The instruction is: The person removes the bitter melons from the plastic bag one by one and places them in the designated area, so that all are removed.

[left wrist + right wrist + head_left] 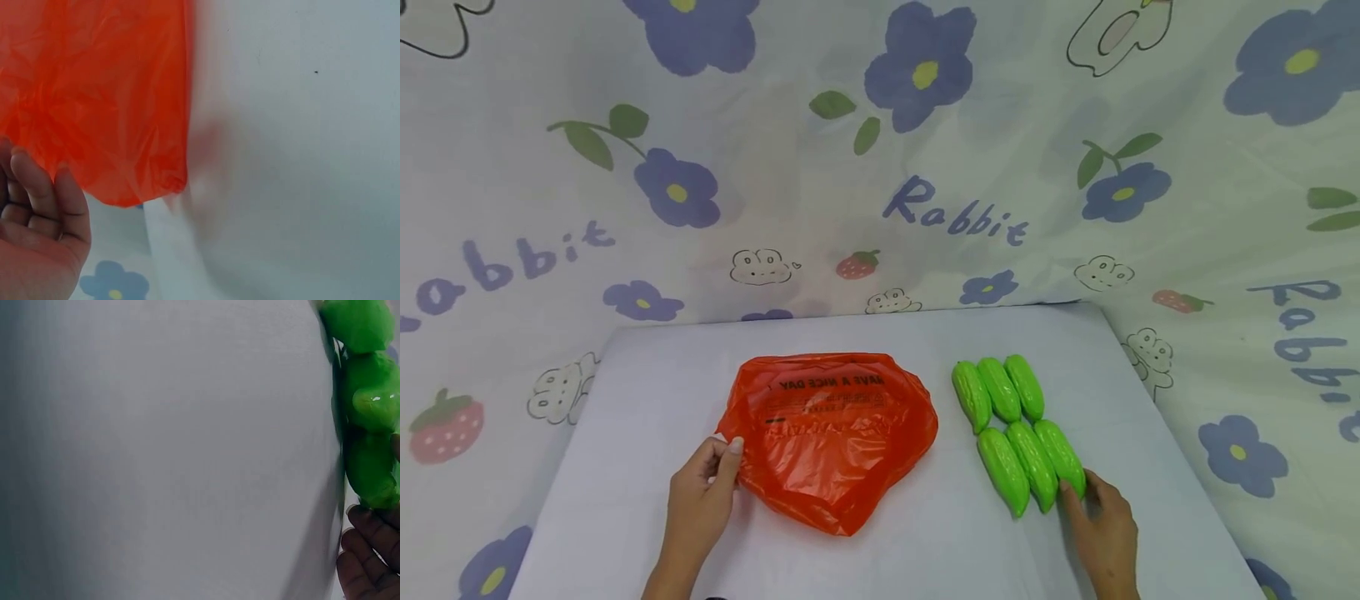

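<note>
A red plastic bag (827,450) with mirrored "HAVE A NICE DAY" print lies spread on the white table, its mouth toward the near side. My left hand (703,492) pinches its left edge between thumb and fingers; in the left wrist view the bag (119,106) hangs over curled fingers (40,187). Right of the bag, green bumpy bitter melons lie in two rows of three. At the near row's right end, my right hand (1101,521) grips the lower tip of one bitter melon (1060,454), thumb on one side, fingers on the other.
The far row of bitter melons (998,389) sits just behind the near row. White cloth covers the table (655,375). A patterned curtain (820,183) with flowers and rabbits stands behind and at both sides.
</note>
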Demonstrator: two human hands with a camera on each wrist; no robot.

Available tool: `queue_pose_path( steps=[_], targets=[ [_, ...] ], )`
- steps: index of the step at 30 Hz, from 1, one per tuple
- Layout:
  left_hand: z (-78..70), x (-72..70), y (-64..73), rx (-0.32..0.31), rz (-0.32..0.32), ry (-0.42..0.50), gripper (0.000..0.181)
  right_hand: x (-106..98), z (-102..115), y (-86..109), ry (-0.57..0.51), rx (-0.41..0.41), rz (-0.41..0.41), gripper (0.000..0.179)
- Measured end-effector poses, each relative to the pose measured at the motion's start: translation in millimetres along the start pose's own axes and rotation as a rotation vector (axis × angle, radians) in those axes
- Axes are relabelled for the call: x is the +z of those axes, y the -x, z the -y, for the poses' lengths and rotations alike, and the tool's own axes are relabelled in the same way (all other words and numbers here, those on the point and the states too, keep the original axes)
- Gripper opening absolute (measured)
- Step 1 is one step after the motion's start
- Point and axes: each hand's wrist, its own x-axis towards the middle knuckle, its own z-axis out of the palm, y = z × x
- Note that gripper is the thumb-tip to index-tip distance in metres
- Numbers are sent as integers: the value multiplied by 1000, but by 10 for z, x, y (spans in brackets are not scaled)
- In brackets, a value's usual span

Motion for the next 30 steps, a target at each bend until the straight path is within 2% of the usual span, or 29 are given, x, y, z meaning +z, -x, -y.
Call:
queue_pose_path(
  steps=[7, 12, 18, 26, 30],
  targets=[
    [-25, -20, 4, 15, 25, 10, 32, 3, 8, -13, -6, 3, -9, 54],
    [6, -23, 7, 23, 37, 26, 31, -42, 18, -39, -12, 18, 41, 61],
    [75, -77, 10, 15, 44, 4, 31, -131, 9, -38, -13, 31, 99, 66],
    [130, -160, 20, -7, 37, -35, 32, -263, 51, -98, -11, -42, 95, 60],
    [168, -223, -11, -14, -14, -93, 31, -368, 64, -179, 47, -113, 100, 61]
  ],
)
